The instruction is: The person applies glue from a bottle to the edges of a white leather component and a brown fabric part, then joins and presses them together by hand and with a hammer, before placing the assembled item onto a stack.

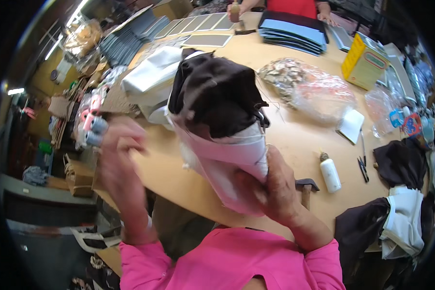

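Note:
Upright above the table's near side stands a sewn cloth piece [217,140], dark brown at the top and white below, with loose threads along its edge. My right hand [281,191] grips its white lower end, thumb on the near face and the other fingers partly hidden. To the left of it, apart from the cloth, my left hand [123,145] is raised and smeared by motion, so its fingers do not show clearly. Behind the cloth piece lies folded white material [150,72].
A hammer [306,189], a white squeeze bottle [329,175] and thread snips [362,169] lie at right. Beyond are a plastic bag of small pieces [319,92], a notepad [350,126] and a yellow box [365,62]. More brown and white cloth [403,222] hangs at the right edge. Across the table a co-worker's hand [249,6] holds a bottle.

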The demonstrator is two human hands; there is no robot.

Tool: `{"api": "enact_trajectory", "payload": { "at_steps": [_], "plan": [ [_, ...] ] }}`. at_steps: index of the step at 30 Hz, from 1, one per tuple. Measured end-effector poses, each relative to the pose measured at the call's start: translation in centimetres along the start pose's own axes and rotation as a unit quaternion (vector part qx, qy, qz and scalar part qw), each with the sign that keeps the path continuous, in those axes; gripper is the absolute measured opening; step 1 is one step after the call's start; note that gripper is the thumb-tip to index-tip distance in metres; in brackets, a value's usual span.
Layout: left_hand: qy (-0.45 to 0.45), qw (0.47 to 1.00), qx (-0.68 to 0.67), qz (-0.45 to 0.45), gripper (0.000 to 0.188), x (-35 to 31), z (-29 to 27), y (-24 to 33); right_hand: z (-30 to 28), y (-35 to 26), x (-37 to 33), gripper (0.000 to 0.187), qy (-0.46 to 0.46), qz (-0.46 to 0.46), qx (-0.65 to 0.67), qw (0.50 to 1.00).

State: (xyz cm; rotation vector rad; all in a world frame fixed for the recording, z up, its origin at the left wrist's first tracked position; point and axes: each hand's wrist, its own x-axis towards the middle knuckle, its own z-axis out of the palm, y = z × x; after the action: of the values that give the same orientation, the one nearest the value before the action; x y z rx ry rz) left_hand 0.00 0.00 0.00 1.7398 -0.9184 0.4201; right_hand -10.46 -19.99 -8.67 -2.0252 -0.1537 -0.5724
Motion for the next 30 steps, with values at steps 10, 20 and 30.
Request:
{"api": "enact_trajectory", "payload": {
  "at_steps": [10,20,30],
  "plan": [
    [-0.002,0.988,0.073,-0.136,0.069,-4.1,4.2,0.1,5.1,-3.7,-0.2,0.059,-0.049,-0.005,-0.02,0.999],
    [-0.087,0.993,-0.073,-0.022,0.065,-2.4,2.6,-2.5,-1.1,-3.7,7.8,0.026,0.042,-0.233,-0.191,0.953],
    [-0.406,0.904,-0.129,0.033,0.051,4.1,-0.2,-0.9,-2.3,-2.1,7.3,0.015,-0.003,-0.185,-0.13,0.974]
  ]
}}
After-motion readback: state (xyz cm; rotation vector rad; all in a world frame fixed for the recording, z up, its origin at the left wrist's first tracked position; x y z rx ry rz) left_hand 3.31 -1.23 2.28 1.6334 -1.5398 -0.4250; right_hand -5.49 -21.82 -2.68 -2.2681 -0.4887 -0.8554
